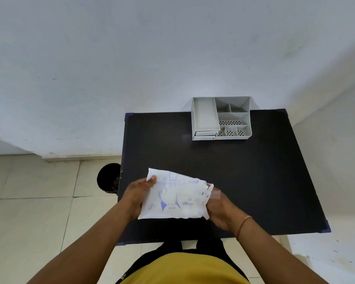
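A white plastic packet (176, 198) with blue print is held above the near part of the black table (254, 181). My left hand (136, 193) grips its left edge, thumb on top. My right hand (218, 210) is at the packet's torn right end, fingers curled there and blurred, with what looks like a thin clear sheet at the fingertips. A thin band circles my right wrist.
A grey desk organiser (221, 118) with several compartments and a small drawer stands at the table's far edge against the white wall. A black bin (109, 177) sits on the tiled floor left of the table.
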`<state>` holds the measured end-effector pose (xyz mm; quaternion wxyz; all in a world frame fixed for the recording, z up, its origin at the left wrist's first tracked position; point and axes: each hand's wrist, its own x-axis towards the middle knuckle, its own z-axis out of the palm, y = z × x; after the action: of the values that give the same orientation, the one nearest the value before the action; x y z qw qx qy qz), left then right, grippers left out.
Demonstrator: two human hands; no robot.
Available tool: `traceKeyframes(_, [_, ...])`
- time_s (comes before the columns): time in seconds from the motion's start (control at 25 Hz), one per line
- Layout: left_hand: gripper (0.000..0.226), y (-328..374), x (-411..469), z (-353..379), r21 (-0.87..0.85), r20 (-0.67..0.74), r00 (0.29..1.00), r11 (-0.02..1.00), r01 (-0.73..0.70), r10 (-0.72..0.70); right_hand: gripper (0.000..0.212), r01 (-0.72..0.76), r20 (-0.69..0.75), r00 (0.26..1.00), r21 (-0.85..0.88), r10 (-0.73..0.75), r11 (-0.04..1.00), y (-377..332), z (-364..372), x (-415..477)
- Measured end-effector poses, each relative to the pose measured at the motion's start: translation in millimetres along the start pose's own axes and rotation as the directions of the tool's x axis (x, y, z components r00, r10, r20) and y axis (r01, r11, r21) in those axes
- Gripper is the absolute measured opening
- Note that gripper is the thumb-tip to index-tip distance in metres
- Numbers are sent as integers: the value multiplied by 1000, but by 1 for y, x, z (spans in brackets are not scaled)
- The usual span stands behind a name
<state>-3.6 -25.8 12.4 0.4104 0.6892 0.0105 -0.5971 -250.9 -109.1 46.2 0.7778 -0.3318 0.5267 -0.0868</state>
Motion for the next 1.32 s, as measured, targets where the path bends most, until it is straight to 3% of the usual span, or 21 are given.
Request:
traceKeyframes(0.12, [29,-4,13,-15,141,-262,958,987,-82,118,31,-16,-171,985,-20,12,1000,-2,-12,10])
traceKeyframes(0.2, [32,-13,24,-33,187,-363,920,979,-82,146,24,-11,-287,958,-25,4,1000,-2,-24,18])
traceKeyframes(0.48, [40,-18,63,-41,272,-453,891,958,90,45,24,53,-409,902,-219,-141,974,-23,-45,17])
traceKeyframes(0.56, [56,-14,56,-25,479,-486,851,875,70,198,21,94,-406,884,-326,-229,941,-29,-42,13])
traceKeyframes(0.64, [64,-9,37,0,626,-364,847,775,-84,386,28,150,-375,827,-573,-420,806,-32,-35,8])
traceKeyframes(0.68, [61,-3,22,18,555,-252,902,816,-162,350,32,179,-330,777,-700,-536,691,-32,-30,5])
traceKeyframes(0.72, [58,3,10,38,351,-120,968,922,-165,220,34,234,-256,714,-791,-652,566,-31,-23,0])
traceKeyframes(0.76, [58,11,-6,59,97,69,997,994,-50,44,37,295,-159,663,-843,-732,450,-27,-13,-5])
traceKeyframes(0.8, [65,16,-17,75,-90,238,969,992,86,-63,42,343,-53,654,-868,-755,358,-23,-2,-11])
traceKeyframes(0.88, [76,26,-31,93,-282,416,907,939,199,-67,50,423,159,707,-876,-689,232,-8,18,-21])
traceKeyframes(0.96, [75,36,-38,97,-382,464,884,888,255,-53,47,450,255,717,-880,-649,151,1,28,-32])
traceKeyframes(1.04, [69,42,-37,96,-391,472,881,887,245,-35,52,444,147,696,-857,-703,260,-6,28,-49])
traceKeyframes(1.12, [61,50,-36,94,-426,506,862,879,214,35,64,434,-90,669,-758,-738,487,-21,24,-63])
traceKeyframes(1.16, [58,55,-38,95,-449,503,861,875,184,77,70,415,-239,691,-641,-682,645,-29,20,-68])
traceKeyframes(1.2, [54,60,-43,98,-469,478,871,871,145,113,75,377,-353,763,-437,-541,817,-37,16,-71])
traceKeyframes(1.24, [51,64,-45,102,-503,476,864,856,118,160,77,317,-371,862,-140,-347,938,-44,13,-71])
traceKeyframes(1.28, [50,66,-51,108,-526,479,854,845,96,202,73,229,-270,946,171,-178,958,-47,11,-68])
traceKeyframes(1.32, [51,67,-56,114,-532,480,845,844,65,238,65,134,-150,985,373,-83,918,-50,10,-65])
